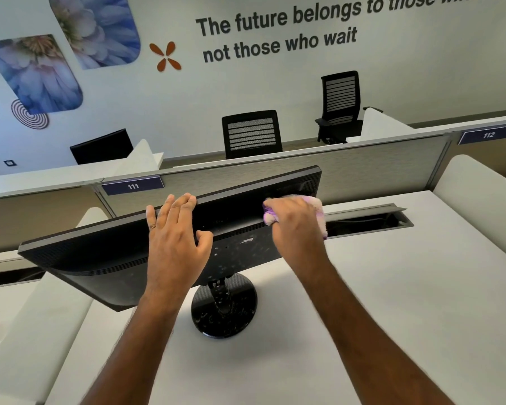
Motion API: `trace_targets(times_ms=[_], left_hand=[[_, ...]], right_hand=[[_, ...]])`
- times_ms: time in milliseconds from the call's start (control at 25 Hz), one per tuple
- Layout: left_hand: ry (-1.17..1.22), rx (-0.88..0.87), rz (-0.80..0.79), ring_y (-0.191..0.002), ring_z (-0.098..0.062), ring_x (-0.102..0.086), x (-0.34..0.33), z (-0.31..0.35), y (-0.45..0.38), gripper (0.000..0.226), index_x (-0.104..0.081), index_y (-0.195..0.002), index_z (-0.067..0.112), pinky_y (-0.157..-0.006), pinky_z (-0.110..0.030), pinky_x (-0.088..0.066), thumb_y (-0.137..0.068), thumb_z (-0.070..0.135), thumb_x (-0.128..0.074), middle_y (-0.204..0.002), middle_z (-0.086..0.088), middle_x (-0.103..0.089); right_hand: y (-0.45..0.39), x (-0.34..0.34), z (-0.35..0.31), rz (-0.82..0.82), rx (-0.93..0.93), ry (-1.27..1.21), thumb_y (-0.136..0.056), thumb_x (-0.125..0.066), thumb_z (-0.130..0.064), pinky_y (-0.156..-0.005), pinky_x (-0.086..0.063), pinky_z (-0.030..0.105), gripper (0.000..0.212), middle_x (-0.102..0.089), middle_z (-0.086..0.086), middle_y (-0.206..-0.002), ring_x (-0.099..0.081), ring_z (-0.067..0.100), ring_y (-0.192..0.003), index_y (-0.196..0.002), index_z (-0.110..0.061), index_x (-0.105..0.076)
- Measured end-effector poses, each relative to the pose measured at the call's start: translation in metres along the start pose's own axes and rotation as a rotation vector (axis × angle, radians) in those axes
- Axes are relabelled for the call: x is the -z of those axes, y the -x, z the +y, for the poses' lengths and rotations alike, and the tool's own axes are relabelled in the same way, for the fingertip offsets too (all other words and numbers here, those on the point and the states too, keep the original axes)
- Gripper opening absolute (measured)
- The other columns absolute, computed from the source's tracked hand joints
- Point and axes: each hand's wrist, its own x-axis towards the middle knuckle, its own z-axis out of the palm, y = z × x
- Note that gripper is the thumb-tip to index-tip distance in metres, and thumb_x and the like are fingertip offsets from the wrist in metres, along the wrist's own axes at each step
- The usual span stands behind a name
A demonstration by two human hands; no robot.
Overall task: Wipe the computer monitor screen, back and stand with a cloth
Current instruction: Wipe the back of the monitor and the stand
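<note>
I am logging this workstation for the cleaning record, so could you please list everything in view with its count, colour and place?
monitor: one, black, back facing the camera, on the desk
monitor stand: one, black, speckled, round base under the monitor
cloth: one, pink and purple, against the monitor's back
desk: one, white, foreground
partition: one, grey, behind the desk, labels 111 and 112
office chairs: three, black, beyond the partition
wall lettering: dark, far wall
left hand: flat on the monitor's top edge
right hand: grips the cloth
</note>
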Motion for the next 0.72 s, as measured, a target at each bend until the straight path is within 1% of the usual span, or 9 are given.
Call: trace_targets(times_ms=[80,160,240,280,400,520,640,720], left_hand=[[0.007,0.006,0.007,-0.154,-0.027,-0.034,-0.001,0.000,0.000,0.058,-0.050,-0.148,0.012,-0.130,-0.057,-0.011,-0.091,0.014,-0.064,-0.155,-0.008,-0.051],[0.006,-0.003,-0.001,-0.155,-0.026,-0.032,-0.001,-0.004,0.001,0.058,-0.049,-0.150,0.012,-0.130,-0.057,-0.013,-0.093,0.016,-0.062,-0.157,-0.008,-0.050],[0.005,-0.023,-0.009,-0.157,-0.024,-0.029,0.000,-0.008,0.003,0.059,-0.046,-0.153,0.012,-0.130,-0.056,-0.013,-0.095,0.023,-0.055,-0.160,-0.007,-0.047],[0.006,-0.031,-0.016,-0.158,-0.023,-0.027,0.000,-0.009,0.004,0.061,-0.045,-0.154,0.013,-0.130,-0.055,-0.013,-0.095,0.027,-0.051,-0.162,-0.007,-0.045],[0.025,-0.047,-0.027,-0.159,-0.020,-0.024,0.001,-0.012,0.006,0.063,-0.043,-0.157,0.014,-0.131,-0.052,-0.012,-0.096,0.029,-0.047,-0.165,-0.004,-0.040],[0.063,-0.034,-0.014,-0.159,-0.017,-0.022,0.000,-0.012,0.005,0.061,-0.044,-0.157,0.015,-0.132,-0.049,-0.010,-0.096,0.025,-0.045,-0.165,-0.002,-0.041],[0.105,0.001,0.006,-0.159,-0.014,-0.022,-0.001,-0.010,0.005,0.060,-0.046,-0.156,0.016,-0.132,-0.046,-0.007,-0.096,0.022,-0.044,-0.164,0.001,-0.042],[0.115,0.011,0.008,-0.159,-0.013,-0.022,0.000,-0.007,0.005,0.060,-0.047,-0.156,0.017,-0.132,-0.045,-0.006,-0.096,0.021,-0.044,-0.164,0.002,-0.042]], right_hand=[[0.003,-0.007,-0.025,-0.069,0.025,-0.009,-0.085,-0.051,0.000,-0.091,-0.049,0.043,0.042,-0.074,0.003,-0.107,-0.063,0.025,-0.102,-0.119,-0.015,-0.070],[0.008,-0.009,-0.038,-0.107,0.064,-0.062,-0.087,-0.060,0.000,-0.092,-0.050,0.039,0.040,-0.073,0.002,-0.106,-0.062,0.021,-0.100,-0.123,-0.017,-0.067],[0.008,-0.004,-0.029,-0.080,0.055,-0.081,-0.087,-0.067,-0.003,-0.093,-0.047,0.034,0.039,-0.071,-0.002,-0.103,-0.061,0.016,-0.096,-0.122,-0.021,-0.067],[0.006,-0.001,-0.019,-0.057,0.038,-0.061,-0.087,-0.068,-0.005,-0.096,-0.044,0.034,0.038,-0.070,-0.004,-0.105,-0.059,0.015,-0.098,-0.120,-0.022,-0.068],[0.005,0.009,0.016,0.007,-0.057,0.088,-0.086,-0.067,-0.009,-0.098,-0.045,0.041,0.033,-0.063,0.002,-0.113,-0.055,0.021,-0.108,-0.118,-0.018,-0.070],[0.009,0.006,0.020,0.033,-0.111,0.221,-0.084,-0.071,-0.008,-0.097,-0.046,0.049,0.036,-0.065,0.007,-0.119,-0.056,0.030,-0.116,-0.119,-0.016,-0.068],[0.010,-0.003,0.001,0.050,-0.084,0.261,-0.080,-0.071,-0.008,-0.093,-0.042,0.047,0.035,-0.066,0.005,-0.111,-0.056,0.028,-0.107,-0.113,-0.017,-0.067],[0.010,-0.013,-0.024,0.052,-0.052,0.252,-0.079,-0.067,-0.010,-0.090,-0.039,0.044,0.034,-0.064,0.000,-0.106,-0.053,0.024,-0.101,-0.111,-0.021,-0.067]])
